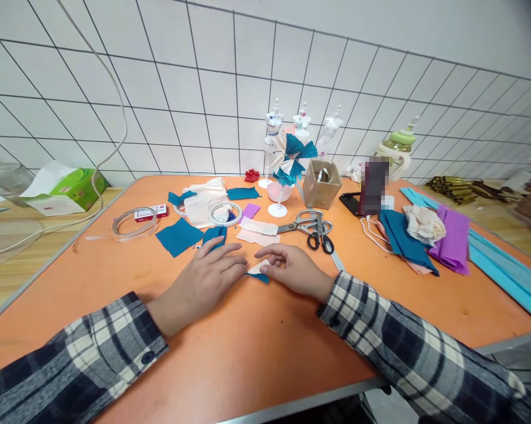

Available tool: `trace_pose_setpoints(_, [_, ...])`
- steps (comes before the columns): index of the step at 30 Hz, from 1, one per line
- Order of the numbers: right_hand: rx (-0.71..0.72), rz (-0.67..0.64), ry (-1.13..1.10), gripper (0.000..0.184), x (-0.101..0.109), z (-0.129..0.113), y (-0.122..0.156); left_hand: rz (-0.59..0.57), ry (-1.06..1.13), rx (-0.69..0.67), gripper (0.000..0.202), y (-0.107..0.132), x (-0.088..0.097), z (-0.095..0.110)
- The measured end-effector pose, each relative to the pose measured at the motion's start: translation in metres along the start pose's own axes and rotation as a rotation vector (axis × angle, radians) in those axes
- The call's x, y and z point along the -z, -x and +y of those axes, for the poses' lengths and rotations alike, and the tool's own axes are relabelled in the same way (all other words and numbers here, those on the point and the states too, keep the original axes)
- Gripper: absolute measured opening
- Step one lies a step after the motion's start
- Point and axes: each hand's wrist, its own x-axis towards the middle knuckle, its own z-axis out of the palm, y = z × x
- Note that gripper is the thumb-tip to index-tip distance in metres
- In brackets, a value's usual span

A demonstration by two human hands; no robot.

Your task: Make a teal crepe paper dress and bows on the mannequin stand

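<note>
Fingers of the right hand (301, 272), at the centre of the frame, curl around and hold a small cream-and-teal piece (258, 268), thumb on its edge. Just left of it, the left hand (205, 285) lies palm down, fingers loosely spread; whether they touch the piece is unclear. Black-handled scissors (320, 229) lie right of centre on the orange desk (230, 365).

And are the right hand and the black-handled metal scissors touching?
Apart: the head view shows a strip of orange tabletop between the right hand and the scissors.
</note>
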Motion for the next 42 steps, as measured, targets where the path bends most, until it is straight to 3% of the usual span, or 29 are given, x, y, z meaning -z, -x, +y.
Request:
trace_pose_setpoints(4, [0.008,0.080,-0.091,0.027,0.004,-0.001,0.000,0.002,-0.006,-0.041,0.027,0.002,0.000,0.000])
trace_pose_setpoints(8, [0.011,-0.041,-0.248,0.057,0.007,-0.003,0.005,-0.009,0.002,0.029,0.022,0.003,0.000,-0.002])
trace_pose_setpoints(11, [0.158,-0.101,-0.052,0.078,0.002,-0.004,0.009,-0.040,0.083,0.072,0.018,0.001,0.000,-0.001])
trace_pose_setpoints(13, [0.230,-0.042,0.112,0.054,-0.004,-0.005,0.010,-0.094,0.168,0.109,0.019,0.000,0.000,0.001])
trace_pose_setpoints(15, [0.221,0.027,0.194,0.019,-0.009,-0.006,0.009,-0.148,0.255,0.173,0.021,-0.002,0.000,0.003])
trace_pose_setpoints(16, [0.206,0.045,0.209,0.011,-0.010,-0.006,0.008,-0.166,0.294,0.213,0.023,-0.002,0.000,0.004])
trace_pose_setpoints(20, [0.236,0.161,0.263,0.018,0.009,-0.004,0.002,-0.195,0.430,0.417,0.027,-0.003,-0.001,0.003])
trace_pose_setpoints(23, [0.262,0.377,0.621,0.021,0.047,0.002,-0.004,-0.187,0.591,0.612,0.027,-0.004,-0.001,0.001])
trace_pose_setpoints(25, [0.170,0.515,0.887,0.020,0.074,0.007,-0.007,-0.141,0.693,0.709,0.027,-0.005,-0.001,0.001])
trace_pose_setpoints(28, [-0.029,0.524,1.078,0.025,0.100,0.016,-0.010,-0.076,0.790,0.787,0.030,-0.007,-0.002,0.001])
trace_pose_setpoints(33, [-0.140,0.475,1.123,0.030,0.095,0.020,-0.013,-0.032,0.837,0.815,0.029,-0.009,-0.002,0.002])
trace_pose_setpoints(38, [-0.194,0.465,1.118,0.026,0.090,0.020,-0.018,-0.077,0.867,0.819,0.028,-0.008,-0.003,0.004])
trace_pose_setpoints(42, [-0.103,0.587,0.983,0.022,0.093,0.020,-0.022,-0.099,0.900,0.839,0.029,-0.009,-0.001,0.006])
